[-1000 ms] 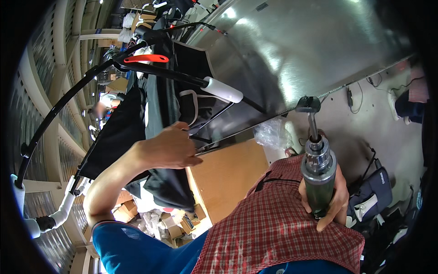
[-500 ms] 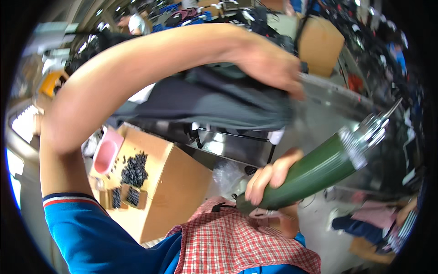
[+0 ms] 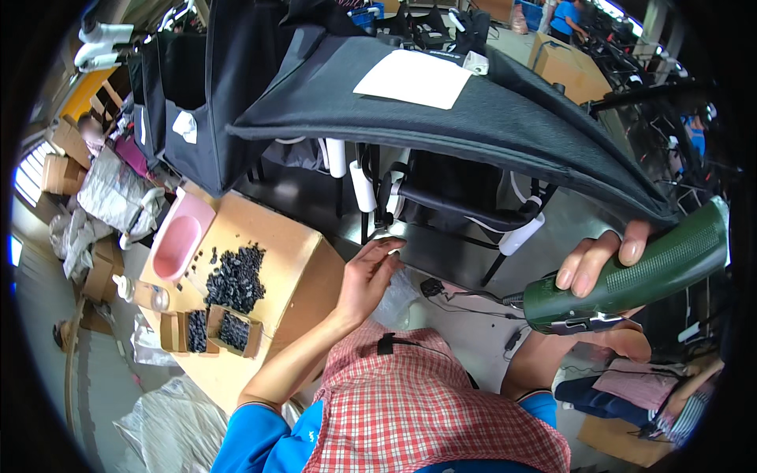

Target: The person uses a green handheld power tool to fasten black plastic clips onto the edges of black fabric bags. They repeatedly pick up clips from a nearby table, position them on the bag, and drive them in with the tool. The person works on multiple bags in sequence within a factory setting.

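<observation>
My right hand (image 3: 595,272) is wrapped round the green body of a corded electric screwdriver (image 3: 631,264), held out at the right. Its tip lies outside the picture, and a black cord leaves its near end. My left hand (image 3: 367,280) is near the middle, beside the cardboard box, with thumb and fingers pinched together. Something small and pale shows at those fingertips, too small to name. Just beyond both hands stands a stroller with a wide black fabric canopy (image 3: 505,110); a white sheet (image 3: 414,79) lies on the canopy. White sleeves (image 3: 520,235) wrap parts of its black frame.
A cardboard box (image 3: 272,213) at the left bears a pile of small black parts (image 3: 236,277), two small open boxes of them, a pink tray (image 3: 177,240) and a clear bottle (image 3: 150,294). Plastic bags lie around. Another person (image 3: 631,386) sits at the lower right.
My left arm has come down from across the stroller fabric to beside the cardboard box. My right hand has carried the screwdriver to the right. The canopy now spreads wide in view.
</observation>
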Tool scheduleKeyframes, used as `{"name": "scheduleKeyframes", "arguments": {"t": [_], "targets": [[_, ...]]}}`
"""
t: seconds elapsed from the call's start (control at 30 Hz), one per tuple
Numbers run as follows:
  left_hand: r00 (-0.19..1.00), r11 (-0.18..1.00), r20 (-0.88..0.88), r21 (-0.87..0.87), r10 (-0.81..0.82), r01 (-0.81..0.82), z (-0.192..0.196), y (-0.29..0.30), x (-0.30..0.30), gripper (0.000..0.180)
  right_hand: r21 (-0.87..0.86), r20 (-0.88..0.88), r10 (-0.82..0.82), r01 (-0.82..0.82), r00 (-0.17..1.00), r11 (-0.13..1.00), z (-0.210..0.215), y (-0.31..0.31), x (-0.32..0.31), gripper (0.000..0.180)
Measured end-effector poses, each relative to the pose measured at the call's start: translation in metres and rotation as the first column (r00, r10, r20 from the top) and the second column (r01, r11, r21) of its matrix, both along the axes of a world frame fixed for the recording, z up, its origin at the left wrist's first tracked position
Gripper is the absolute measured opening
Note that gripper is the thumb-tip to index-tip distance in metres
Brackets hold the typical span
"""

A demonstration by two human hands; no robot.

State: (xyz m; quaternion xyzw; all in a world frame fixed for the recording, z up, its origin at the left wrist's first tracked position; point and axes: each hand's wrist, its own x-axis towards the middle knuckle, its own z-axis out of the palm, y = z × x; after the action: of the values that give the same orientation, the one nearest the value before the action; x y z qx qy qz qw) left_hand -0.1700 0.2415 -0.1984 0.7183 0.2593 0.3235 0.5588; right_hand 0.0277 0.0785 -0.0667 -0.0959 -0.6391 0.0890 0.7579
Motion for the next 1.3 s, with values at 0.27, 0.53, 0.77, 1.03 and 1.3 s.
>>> {"name": "scheduleKeyframes", "arguments": {"t": [0.27, 0.53, 0.77, 1.03, 1.3], "targets": [[0.981, 0.941, -0.133, 0.326, 0.139, -0.089, -0.029, 0.02, 0.044, 0.07, -0.104, -0.128, -0.078, 0.065, 0.989, 0.992, 0.016, -0.008, -0.003, 0.06], [0.933, 0.887, -0.136, 0.381, 0.332, -0.26, -0.064, 0.046, 0.068, 0.069, -0.122, 0.163, 0.153, -0.134, 0.975, 0.983, 0.014, -0.01, 0.041, 0.099], [0.88, 0.776, -0.065, 0.506, 0.47, -0.377, -0.052, 0.066, 0.079, 0.012, -0.053, 0.158, 0.087, -0.079, 0.984, 0.995, 0.015, -0.007, 0.034, 0.099], [0.956, 0.284, -0.286, 0.912, -0.073, 0.295, 0.017, -0.012, 0.018, 0.011, -0.116, 0.304, 0.29, -0.267, 0.908, 0.957, 0.021, -0.001, 0.056, 0.103], [0.225, -0.262, -0.961, 0.261, -0.159, 0.929, 0.007, -0.072, 0.029, 0.009, -0.119, 0.154, 0.123, -0.105, 0.98, 0.987, 0.016, -0.018, 0.04, 0.099]]}}
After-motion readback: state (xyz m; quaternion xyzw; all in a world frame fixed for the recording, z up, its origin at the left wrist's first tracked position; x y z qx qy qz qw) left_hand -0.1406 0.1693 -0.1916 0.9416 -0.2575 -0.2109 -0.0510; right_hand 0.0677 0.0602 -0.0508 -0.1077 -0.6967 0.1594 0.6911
